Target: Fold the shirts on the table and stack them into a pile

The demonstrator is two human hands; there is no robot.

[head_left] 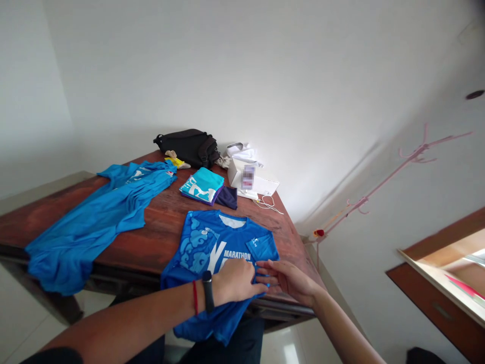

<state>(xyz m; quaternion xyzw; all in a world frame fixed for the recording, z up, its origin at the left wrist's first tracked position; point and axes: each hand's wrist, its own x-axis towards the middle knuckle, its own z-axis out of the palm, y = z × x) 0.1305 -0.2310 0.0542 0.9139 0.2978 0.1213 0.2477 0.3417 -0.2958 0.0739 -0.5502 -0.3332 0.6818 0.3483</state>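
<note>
A blue printed T-shirt [231, 230] lies face up in front of me, with "MARATHON" across its chest. Both sleeves are turned inward over the front, and its hem hangs over the table's near edge. My left hand [235, 280], with a dark band on the wrist, is on the lower chest of the shirt. Its fingers curl under and their tips are hidden, while the thumb points right. Beside it, at the shirt's right side edge, my right hand [290, 280] has its fingers stretched out and slightly apart.
A lighter blue garment [113, 212] spreads across the left of the wooden table [162, 222], hanging over the front. Behind lie folded turquoise clothing [204, 183], a dark folded cloth [227, 197], a black bag [187, 144], and a white box [237, 172] with a cable. A pink coat stand [386, 177] leans rightward.
</note>
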